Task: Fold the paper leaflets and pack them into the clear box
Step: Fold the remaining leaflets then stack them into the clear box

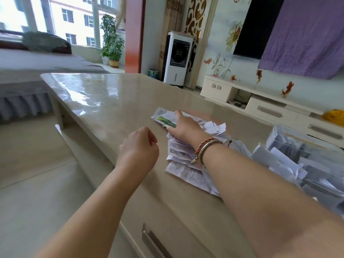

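Lying in a loose heap on the table (104, 101), the leaflets (183, 157) are white, creased sheets of small print, one with a green band. The right hand (183, 127) rests flat on the heap, fingers straight. The left hand (138, 148) hovers beside it, fingers loosely curled, holding nothing. The box (305, 157), at right, holds folded leaflets.

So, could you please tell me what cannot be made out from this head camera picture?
- Leaflet pile: its middle is hidden under the right hand and forearm.
- Leaflet print: too small to read.
- Clear box: cut off by the right edge; its contents are blurred.
- Left hand: its fingers curl away, so the palm is hidden.
- Drawer handle: cut off by the bottom edge.
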`<state>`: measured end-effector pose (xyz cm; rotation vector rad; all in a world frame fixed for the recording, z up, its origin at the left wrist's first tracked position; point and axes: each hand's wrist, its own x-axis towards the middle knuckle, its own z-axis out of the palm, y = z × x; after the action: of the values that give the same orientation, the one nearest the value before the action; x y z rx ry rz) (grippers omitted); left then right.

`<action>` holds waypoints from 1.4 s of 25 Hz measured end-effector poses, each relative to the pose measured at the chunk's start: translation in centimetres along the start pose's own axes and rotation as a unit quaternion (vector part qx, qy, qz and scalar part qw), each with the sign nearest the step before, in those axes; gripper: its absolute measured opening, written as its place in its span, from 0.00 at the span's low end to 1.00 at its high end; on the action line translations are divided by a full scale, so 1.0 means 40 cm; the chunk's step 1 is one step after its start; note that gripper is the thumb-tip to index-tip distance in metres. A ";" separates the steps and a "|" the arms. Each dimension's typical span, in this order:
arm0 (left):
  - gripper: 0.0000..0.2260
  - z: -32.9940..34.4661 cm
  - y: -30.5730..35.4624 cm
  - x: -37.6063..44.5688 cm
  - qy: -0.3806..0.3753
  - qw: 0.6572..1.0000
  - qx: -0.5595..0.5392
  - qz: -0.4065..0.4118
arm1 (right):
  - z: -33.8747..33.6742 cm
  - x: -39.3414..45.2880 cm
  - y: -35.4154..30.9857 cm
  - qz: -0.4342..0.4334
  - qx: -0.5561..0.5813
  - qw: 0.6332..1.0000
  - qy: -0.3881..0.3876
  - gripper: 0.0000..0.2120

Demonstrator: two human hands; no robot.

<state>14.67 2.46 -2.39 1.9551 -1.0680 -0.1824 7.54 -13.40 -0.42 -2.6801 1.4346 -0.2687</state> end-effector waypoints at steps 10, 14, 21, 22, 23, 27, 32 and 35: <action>0.21 0.010 0.063 -0.043 -0.011 1.000 -0.021 0.020 | -0.068 -0.226 0.049 -0.148 0.058 0.981 0.116 0.07; 0.25 0.037 0.096 -0.082 -0.102 0.991 0.011 0.084 | -0.103 -0.428 0.155 -0.112 0.050 0.979 0.161 0.06; 0.07 0.099 0.151 -0.125 -0.213 0.961 -0.044 0.170 | -0.088 -0.552 0.260 -0.021 0.273 0.947 0.165 0.09; 0.06 0.105 0.154 -0.123 -0.211 0.962 -0.040 0.170 | -0.081 -0.551 0.263 -0.010 0.300 0.940 0.164 0.10; 0.06 0.110 0.156 -0.122 -0.210 0.963 -0.026 0.169 | -0.076 -0.550 0.266 0.000 0.323 0.933 0.162 0.11; 0.04 0.120 0.154 -0.113 -0.213 0.962 -0.041 0.165 | -0.064 -0.543 0.275 0.030 0.359 0.923 0.137 0.09; 0.19 0.118 0.149 -0.115 -0.303 0.946 -0.069 0.098 | -0.053 -0.531 0.285 0.066 0.327 0.932 0.140 0.09; 0.21 0.123 0.150 -0.123 -0.279 0.957 -0.057 0.058 | -0.052 -0.533 0.284 0.082 0.329 0.932 0.130 0.09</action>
<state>5.54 1.53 -2.16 1.7679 -1.4891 -0.7500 -13.75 -1.96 -2.59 -2.0213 1.3074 -0.9308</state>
